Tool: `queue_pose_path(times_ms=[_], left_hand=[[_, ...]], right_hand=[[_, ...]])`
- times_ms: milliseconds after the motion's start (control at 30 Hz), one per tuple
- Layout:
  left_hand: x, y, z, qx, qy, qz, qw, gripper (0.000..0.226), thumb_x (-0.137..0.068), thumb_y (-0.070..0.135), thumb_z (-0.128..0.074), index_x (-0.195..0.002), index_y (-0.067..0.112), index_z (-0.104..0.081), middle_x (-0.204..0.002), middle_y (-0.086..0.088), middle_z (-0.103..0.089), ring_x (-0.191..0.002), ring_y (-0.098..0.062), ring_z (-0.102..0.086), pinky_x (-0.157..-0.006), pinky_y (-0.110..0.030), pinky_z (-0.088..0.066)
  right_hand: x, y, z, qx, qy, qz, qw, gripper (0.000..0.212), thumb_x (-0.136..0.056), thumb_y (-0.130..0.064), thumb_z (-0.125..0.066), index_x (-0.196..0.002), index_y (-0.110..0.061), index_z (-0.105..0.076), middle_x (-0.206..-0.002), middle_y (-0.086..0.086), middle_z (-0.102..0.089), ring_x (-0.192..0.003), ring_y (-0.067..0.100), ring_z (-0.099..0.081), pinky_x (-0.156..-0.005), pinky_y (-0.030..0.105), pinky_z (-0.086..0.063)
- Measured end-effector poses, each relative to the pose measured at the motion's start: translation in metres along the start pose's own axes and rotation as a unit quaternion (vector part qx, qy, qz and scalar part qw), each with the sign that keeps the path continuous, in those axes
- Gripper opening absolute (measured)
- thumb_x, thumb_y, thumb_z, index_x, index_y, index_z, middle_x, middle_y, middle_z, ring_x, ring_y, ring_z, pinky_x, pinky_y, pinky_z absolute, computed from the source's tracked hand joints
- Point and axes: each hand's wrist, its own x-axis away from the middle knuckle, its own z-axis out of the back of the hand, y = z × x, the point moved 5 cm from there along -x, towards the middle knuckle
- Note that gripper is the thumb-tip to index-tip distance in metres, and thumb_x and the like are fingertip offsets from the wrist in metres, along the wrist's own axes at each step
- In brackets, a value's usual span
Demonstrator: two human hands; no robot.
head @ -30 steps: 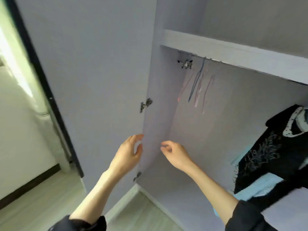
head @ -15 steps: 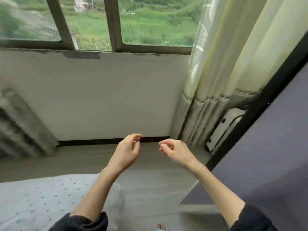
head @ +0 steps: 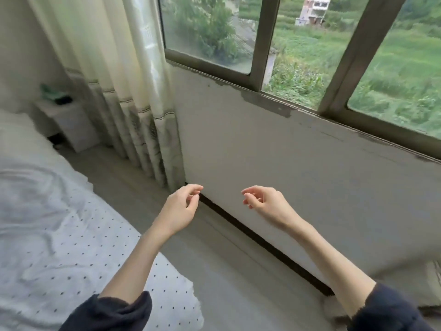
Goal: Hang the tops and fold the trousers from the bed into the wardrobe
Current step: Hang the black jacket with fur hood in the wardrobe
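Note:
The bed (head: 47,235) with a white dotted sheet fills the lower left; no tops or trousers show on the part in view. My left hand (head: 180,209) hovers in the air just past the bed's corner, fingers loosely curled, holding nothing. My right hand (head: 265,203) hangs level with it to the right, fingers also relaxed and empty, in front of the wall under the window. The wardrobe is out of view.
A pale curtain (head: 133,91) hangs to the floor at the left of the window (head: 310,56). A white bedside cabinet (head: 69,120) stands in the far left corner. A strip of grey floor (head: 214,271) runs between bed and wall.
My view has swung left from the open wardrobe, past the window wall, toward the bed. Both hands stay raised and empty in about the same pose.

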Motion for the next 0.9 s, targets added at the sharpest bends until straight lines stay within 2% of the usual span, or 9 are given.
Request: queue_pose_path(times_ms=[167, 300, 400, 600, 733, 800, 900], left_hand=[[-0.039, -0.037, 0.037, 0.006, 0.1, 0.083, 0.992, 0.029, -0.095, 0.01, -0.045, -0.12, 0.015, -0.059, -0.113, 0.003, -0.06, -0.096, -0.007, -0.055, -0.08, -0.009, -0.035], [-0.082, -0.078, 0.064, 0.023, 0.175, 0.147, 0.973, 0.029, -0.096, 0.008, -0.043, -0.12, 0.013, -0.059, -0.116, -0.001, -0.06, -0.098, -0.008, -0.053, -0.072, 0.003, -0.033], [-0.116, -0.105, 0.076, 0.058, 0.224, 0.186, 0.955, 0.028, -0.097, 0.008, -0.042, -0.119, 0.013, -0.058, -0.118, -0.003, -0.06, -0.096, -0.007, -0.054, -0.069, 0.005, -0.034], [-0.182, -0.154, 0.127, 0.078, 0.303, 0.238, 0.92, 0.028, -0.097, 0.009, -0.041, -0.119, 0.012, -0.058, -0.117, 0.0, -0.062, -0.097, -0.006, -0.054, -0.071, 0.006, -0.032], [-0.199, -0.186, 0.173, 0.069, 0.355, 0.283, 0.888, 0.027, -0.098, 0.01, -0.041, -0.119, 0.013, -0.058, -0.109, 0.007, -0.059, -0.097, -0.004, -0.052, -0.071, 0.007, -0.032], [-0.201, -0.206, 0.192, 0.071, 0.384, 0.312, 0.866, 0.027, -0.097, 0.011, -0.042, -0.118, 0.014, -0.059, -0.11, 0.007, -0.06, -0.097, -0.005, -0.053, -0.071, 0.007, -0.032], [-0.199, -0.238, 0.223, 0.061, 0.423, 0.347, 0.835, 0.026, -0.097, 0.01, -0.043, -0.117, 0.015, -0.059, -0.11, 0.006, -0.061, -0.101, -0.008, -0.055, -0.073, 0.006, -0.033]], right_hand=[[-0.105, -0.045, -0.019, 0.002, -0.086, 0.085, 0.993, 0.023, -0.096, -0.025, -0.046, -0.11, -0.022, -0.064, -0.092, -0.009, -0.068, -0.094, 0.01, -0.061, -0.084, 0.023, -0.046], [-0.182, -0.087, -0.049, 0.001, -0.152, 0.156, 0.976, 0.023, -0.097, -0.025, -0.047, -0.111, -0.022, -0.064, -0.09, -0.009, -0.068, -0.092, 0.009, -0.062, -0.082, 0.019, -0.045], [-0.236, -0.115, -0.068, 0.007, -0.182, 0.194, 0.964, 0.022, -0.097, -0.024, -0.047, -0.111, -0.021, -0.064, -0.092, -0.008, -0.069, -0.09, 0.009, -0.063, -0.08, 0.017, -0.044], [-0.343, -0.187, -0.122, 0.025, -0.254, 0.254, 0.933, 0.023, -0.096, -0.021, -0.046, -0.111, -0.018, -0.064, -0.093, -0.004, -0.07, -0.09, 0.013, -0.065, -0.08, 0.022, -0.047], [-0.4, -0.236, -0.174, 0.05, -0.318, 0.292, 0.901, 0.024, -0.096, -0.02, -0.045, -0.11, -0.017, -0.064, -0.089, -0.004, -0.07, -0.089, 0.012, -0.065, -0.085, 0.025, -0.048], [-0.422, -0.257, -0.204, 0.053, -0.352, 0.309, 0.882, 0.025, -0.096, -0.02, -0.045, -0.11, -0.015, -0.065, -0.085, -0.006, -0.069, -0.084, 0.005, -0.065, -0.083, 0.021, -0.048], [-0.45, -0.295, -0.254, 0.056, -0.408, 0.342, 0.845, 0.021, -0.097, -0.02, -0.046, -0.108, -0.017, -0.064, -0.08, -0.009, -0.065, -0.069, -0.014, -0.058, -0.069, 0.001, -0.04]])
